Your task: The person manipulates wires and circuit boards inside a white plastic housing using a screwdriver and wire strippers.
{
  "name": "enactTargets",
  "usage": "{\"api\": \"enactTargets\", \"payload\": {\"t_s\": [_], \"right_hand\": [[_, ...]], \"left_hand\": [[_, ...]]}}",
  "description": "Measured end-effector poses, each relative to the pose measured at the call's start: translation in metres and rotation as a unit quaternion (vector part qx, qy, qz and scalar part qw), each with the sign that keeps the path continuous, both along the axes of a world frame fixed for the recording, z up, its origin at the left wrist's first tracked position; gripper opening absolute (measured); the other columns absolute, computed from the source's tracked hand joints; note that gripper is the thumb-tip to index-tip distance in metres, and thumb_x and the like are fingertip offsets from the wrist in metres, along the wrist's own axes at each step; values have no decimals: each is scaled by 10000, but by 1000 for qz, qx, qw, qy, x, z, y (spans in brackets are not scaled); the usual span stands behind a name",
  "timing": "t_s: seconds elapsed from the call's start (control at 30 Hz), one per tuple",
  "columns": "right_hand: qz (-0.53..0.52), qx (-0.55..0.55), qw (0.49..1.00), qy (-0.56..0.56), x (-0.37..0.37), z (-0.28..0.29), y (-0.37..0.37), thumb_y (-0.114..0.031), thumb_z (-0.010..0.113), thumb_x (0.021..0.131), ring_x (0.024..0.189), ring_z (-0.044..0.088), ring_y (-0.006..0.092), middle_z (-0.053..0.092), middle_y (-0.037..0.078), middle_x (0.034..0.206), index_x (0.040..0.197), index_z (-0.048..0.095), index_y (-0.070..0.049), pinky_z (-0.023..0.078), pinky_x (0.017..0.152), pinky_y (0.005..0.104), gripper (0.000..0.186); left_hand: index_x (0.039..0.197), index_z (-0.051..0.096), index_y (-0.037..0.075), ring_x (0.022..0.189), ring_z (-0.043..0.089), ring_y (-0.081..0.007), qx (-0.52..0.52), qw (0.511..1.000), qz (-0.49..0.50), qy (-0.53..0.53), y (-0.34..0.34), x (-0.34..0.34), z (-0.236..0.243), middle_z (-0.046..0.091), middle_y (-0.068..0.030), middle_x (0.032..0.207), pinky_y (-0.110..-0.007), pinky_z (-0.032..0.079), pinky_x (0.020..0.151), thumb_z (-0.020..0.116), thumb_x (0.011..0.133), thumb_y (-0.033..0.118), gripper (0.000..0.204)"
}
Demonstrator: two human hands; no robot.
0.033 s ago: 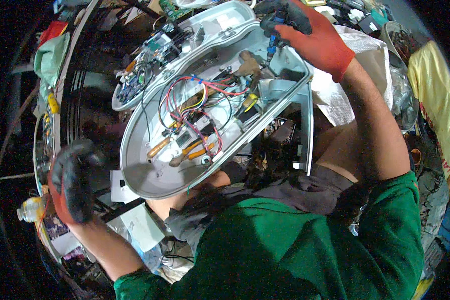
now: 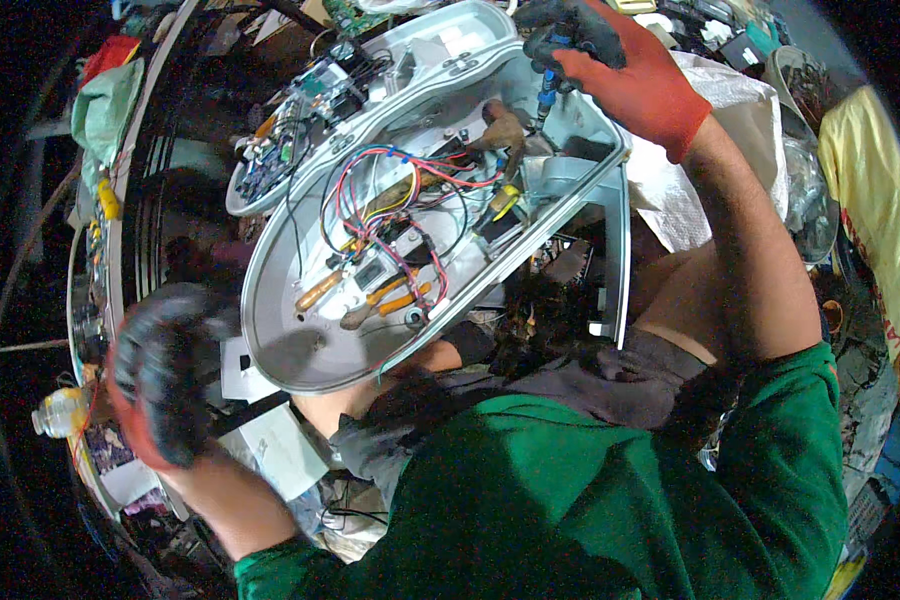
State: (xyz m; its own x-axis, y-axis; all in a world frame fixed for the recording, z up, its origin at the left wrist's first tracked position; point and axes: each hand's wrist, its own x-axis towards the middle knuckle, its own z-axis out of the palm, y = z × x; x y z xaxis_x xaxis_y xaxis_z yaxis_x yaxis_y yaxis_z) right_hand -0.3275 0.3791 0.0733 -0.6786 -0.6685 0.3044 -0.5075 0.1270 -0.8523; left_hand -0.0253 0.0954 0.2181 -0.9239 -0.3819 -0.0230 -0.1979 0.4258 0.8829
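My right hand [image 2: 635, 85], in a red glove with dark palm and fingers, is closed round a blue-and-black screwdriver [image 2: 547, 92]. The tool points down into the far right end of a long grey casing [image 2: 280, 345]. My left hand [image 2: 165, 375], gloved the same way, hovers left of the casing and appears to hold nothing; motion smears its fingers. Inside the casing lie a bundle of coloured wires [image 2: 375, 165], a hammer [image 2: 502, 128], an orange-handled pair of pliers [image 2: 400, 297] and a wooden-handled tool [image 2: 320, 290].
Behind the casing, its hinged grey lid [image 2: 475, 32] lies open, holding circuit boards [image 2: 320, 85]. A white woven sack [image 2: 670, 205] is at the right, with a yellow bag [image 2: 870, 170] beyond it. A clear bottle [image 2: 60, 413] stands at the far left.
My left hand has shifted a little right and toward me, blurring as it moves. My right hand and the screwdriver stay nearly where they were.
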Motion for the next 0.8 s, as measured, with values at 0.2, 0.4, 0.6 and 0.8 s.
{"api": "enactTargets", "payload": {"t_s": [0.2, 0.4, 0.6, 0.8], "right_hand": [[-60, -25, 995, 82, -10, -25, -3, -182, 602, 864, 957, 644, 242, 668, 120, 1057, 1264, 551, -93, 507, 876, 359, 414], [-64, -44, 995, 69, -15, -35, 21, -204, 627, 850, 990, 671, 296, 677, 156, 1058, 1224, 562, -91, 516, 879, 382, 397], [39, 23, 999, 4, -19, -52, 42, -285, 592, 881, 933, 651, 335, 643, 176, 989, 1204, 518, -55, 505, 843, 395, 404], [80, 60, 995, 5, -32, -66, 35, -298, 600, 859, 987, 617, 408, 622, 209, 1049, 1210, 510, -52, 502, 856, 427, 438]], "left_hand": [[1295, 540, 17, 1149, 572, -267, 102, 980, -102, 138, 128, -124, -146, 581, -151, 1264, -385, 418, 1022, 587, 939, 363, 499], [1284, 542, 29, 1106, 584, -225, 220, 973, -41, 51, 120, -226, -227, 625, -136, 1196, -328, 436, 972, 548, 946, 177, 369], [1254, 551, 10, 1142, 568, -381, -67, 966, -244, -47, 99, -223, -248, 606, -240, 1191, -397, 429, 998, 518, 885, 122, 388], [1310, 507, 43, 1214, 483, -412, -149, 951, -261, -69, 102, -217, -259, 569, -223, 1252, -461, 370, 1030, 538, 851, 114, 465]]}}
